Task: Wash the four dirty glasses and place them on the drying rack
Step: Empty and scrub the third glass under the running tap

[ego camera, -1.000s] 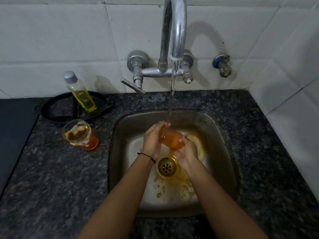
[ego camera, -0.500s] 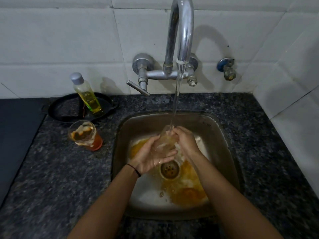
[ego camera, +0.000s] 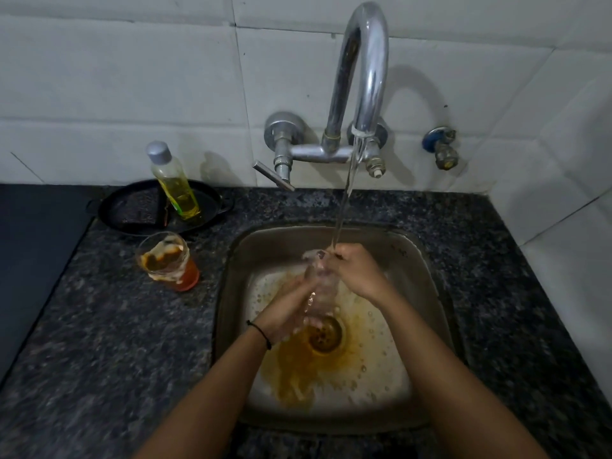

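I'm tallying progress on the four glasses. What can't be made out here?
Drying rack: outside the head view, so finished glasses can't be counted.
Held glass: blurred, partly covered by the left hand; cleanliness unclear.
Right hand grip: fingertips hidden by rim and water.
Other glasses: only one dirty glass shows.

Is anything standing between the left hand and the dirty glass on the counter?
Nothing visible does: only the sink rim and granite counter lie between the left hand, which holds a clear glass, and the dirty glass.
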